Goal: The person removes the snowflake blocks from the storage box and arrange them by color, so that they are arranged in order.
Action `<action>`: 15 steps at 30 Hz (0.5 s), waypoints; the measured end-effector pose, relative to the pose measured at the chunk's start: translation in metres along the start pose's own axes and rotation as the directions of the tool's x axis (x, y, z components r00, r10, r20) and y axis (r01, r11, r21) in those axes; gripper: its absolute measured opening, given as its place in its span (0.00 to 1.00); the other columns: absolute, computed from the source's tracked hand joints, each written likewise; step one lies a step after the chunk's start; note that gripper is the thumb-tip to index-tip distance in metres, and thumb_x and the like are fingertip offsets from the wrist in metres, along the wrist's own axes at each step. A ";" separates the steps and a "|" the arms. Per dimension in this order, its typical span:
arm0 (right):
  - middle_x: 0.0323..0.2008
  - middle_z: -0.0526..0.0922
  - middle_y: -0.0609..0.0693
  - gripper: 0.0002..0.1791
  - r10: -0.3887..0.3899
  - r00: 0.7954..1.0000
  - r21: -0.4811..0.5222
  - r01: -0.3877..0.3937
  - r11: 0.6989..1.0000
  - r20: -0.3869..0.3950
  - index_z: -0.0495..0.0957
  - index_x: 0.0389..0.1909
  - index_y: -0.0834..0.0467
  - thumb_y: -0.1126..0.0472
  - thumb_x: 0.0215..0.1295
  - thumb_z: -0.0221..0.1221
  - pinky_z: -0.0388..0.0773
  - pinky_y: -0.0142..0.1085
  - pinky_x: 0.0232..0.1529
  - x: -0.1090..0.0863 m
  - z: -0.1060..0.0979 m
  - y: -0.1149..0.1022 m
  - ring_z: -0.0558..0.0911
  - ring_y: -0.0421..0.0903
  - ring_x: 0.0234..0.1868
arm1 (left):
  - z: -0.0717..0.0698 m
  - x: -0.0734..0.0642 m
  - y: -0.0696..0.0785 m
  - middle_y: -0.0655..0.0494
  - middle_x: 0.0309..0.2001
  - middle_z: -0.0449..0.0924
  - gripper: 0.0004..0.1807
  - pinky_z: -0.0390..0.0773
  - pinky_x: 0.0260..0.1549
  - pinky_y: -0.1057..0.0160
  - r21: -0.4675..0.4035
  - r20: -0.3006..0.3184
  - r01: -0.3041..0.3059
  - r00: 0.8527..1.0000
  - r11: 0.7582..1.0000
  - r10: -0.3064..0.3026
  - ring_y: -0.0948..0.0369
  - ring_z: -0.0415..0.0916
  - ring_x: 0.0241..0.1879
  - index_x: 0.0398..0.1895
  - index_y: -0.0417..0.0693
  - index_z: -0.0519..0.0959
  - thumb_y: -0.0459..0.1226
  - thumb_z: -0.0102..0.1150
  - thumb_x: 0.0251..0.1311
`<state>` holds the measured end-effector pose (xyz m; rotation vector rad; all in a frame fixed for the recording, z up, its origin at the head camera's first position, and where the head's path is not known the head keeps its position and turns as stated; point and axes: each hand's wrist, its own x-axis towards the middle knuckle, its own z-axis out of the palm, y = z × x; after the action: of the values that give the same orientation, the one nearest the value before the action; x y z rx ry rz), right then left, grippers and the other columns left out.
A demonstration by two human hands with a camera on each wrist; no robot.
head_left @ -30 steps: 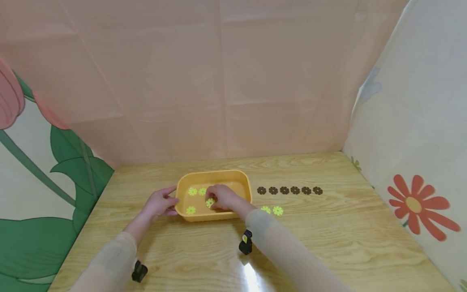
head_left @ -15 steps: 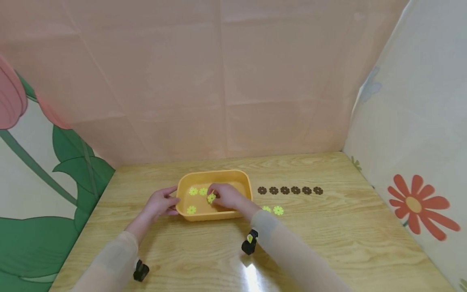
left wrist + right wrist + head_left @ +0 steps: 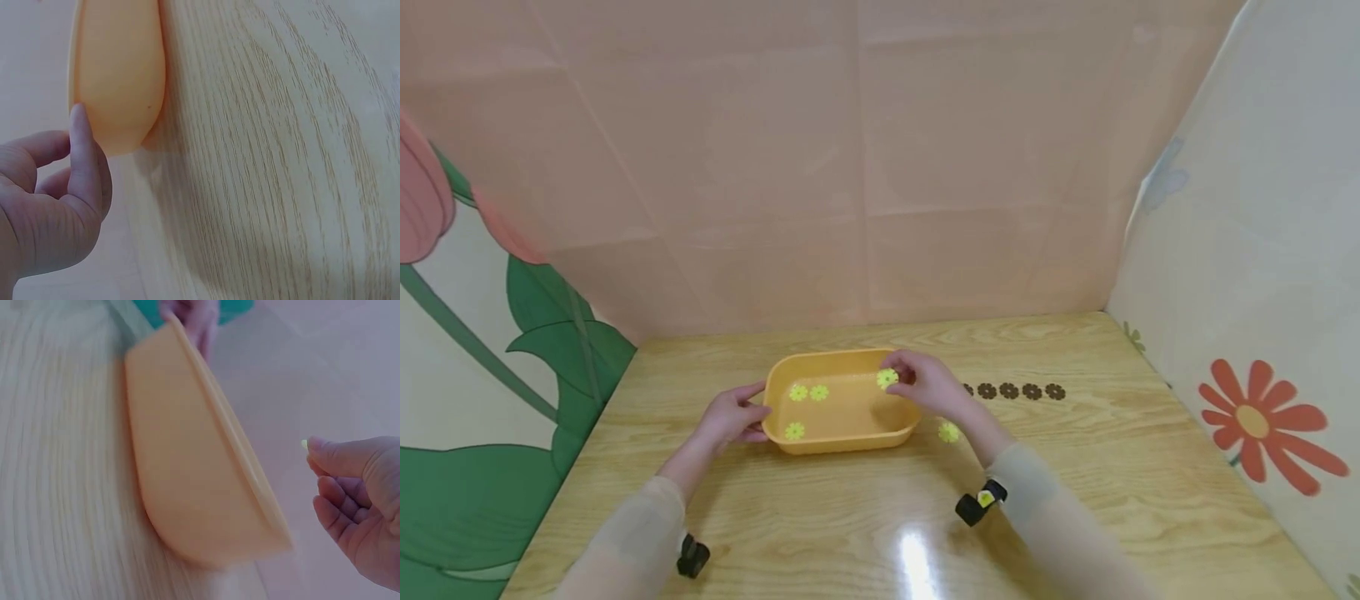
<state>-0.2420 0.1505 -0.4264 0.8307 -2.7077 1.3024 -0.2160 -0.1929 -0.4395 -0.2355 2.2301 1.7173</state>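
A yellow-orange plastic basin [image 3: 857, 412] stands on the table in the head view. My left hand [image 3: 727, 417] grips its left end, the thumb at the rim and other fingers outside the wall. Between thumb and fingertips of my right hand [image 3: 928, 383] is a bright yellow flower-shaped piece [image 3: 887, 379], held up by the basin's right end. Only a sliver of that flower-shaped piece [image 3: 304, 444] shows in the right wrist view. Three more yellow flower pieces [image 3: 819, 392] lie on the basin floor, toward its left side.
Right of the basin, several dark brown flower pieces [image 3: 1010, 391] form a row, its left end hidden behind my right hand. A yellow flower piece [image 3: 948, 431] lies on the wood-grain table [image 3: 820, 517] beside my right wrist. A pink sheet [image 3: 760, 208] hangs behind the table.
My right hand has lifted a yellow flower piece from the basin floor and moved right to the basin's right end. The left hand and basin have stayed in place.
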 end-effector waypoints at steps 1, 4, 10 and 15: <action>0.34 0.79 0.48 0.16 0.013 1.000 -0.002 -0.013 1.000 -0.021 0.80 0.49 0.60 0.66 0.61 0.68 0.78 0.33 0.33 -0.005 -0.007 0.003 0.75 0.43 0.34 | 0.000 0.000 0.000 0.44 0.35 0.71 0.33 0.88 0.29 0.60 0.000 -0.001 0.001 1.000 1.000 -0.001 0.58 0.78 0.26 0.73 0.37 0.61 0.26 0.57 0.66; 0.33 0.79 0.48 0.15 0.044 0.996 -0.026 -0.046 0.999 -0.073 0.80 0.49 0.60 0.65 0.61 0.68 0.78 0.34 0.32 -0.023 -0.028 0.016 0.76 0.44 0.34 | 0.000 0.000 0.000 0.44 0.35 0.71 0.33 0.88 0.29 0.59 -0.001 -0.001 0.001 1.000 1.000 -0.001 0.58 0.78 0.27 0.73 0.37 0.61 0.26 0.57 0.66; 0.33 0.79 0.49 0.16 0.119 0.984 -0.069 -0.129 0.989 -0.132 0.80 0.48 0.61 0.66 0.60 0.69 0.77 0.32 0.31 -0.061 -0.054 0.051 0.75 0.44 0.32 | 0.000 0.001 0.000 0.44 0.35 0.71 0.33 0.88 0.29 0.60 -0.003 -0.002 0.003 1.000 1.000 -0.003 0.58 0.79 0.28 0.74 0.38 0.61 0.26 0.57 0.66; 0.33 0.79 0.49 0.17 0.147 0.982 -0.104 -0.160 0.982 -0.115 0.80 0.49 0.65 0.66 0.59 0.68 0.76 0.31 0.30 -0.091 -0.063 0.077 0.74 0.43 0.31 | 0.000 0.001 -0.001 0.43 0.35 0.71 0.33 0.88 0.29 0.60 -0.011 0.000 0.001 1.000 1.000 -0.001 0.57 0.79 0.28 0.74 0.36 0.61 0.26 0.57 0.66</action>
<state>-0.2133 0.2768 -0.4625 0.5352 -2.7765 1.1677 -0.2170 -0.1930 -0.4406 -0.2386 2.2208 1.7295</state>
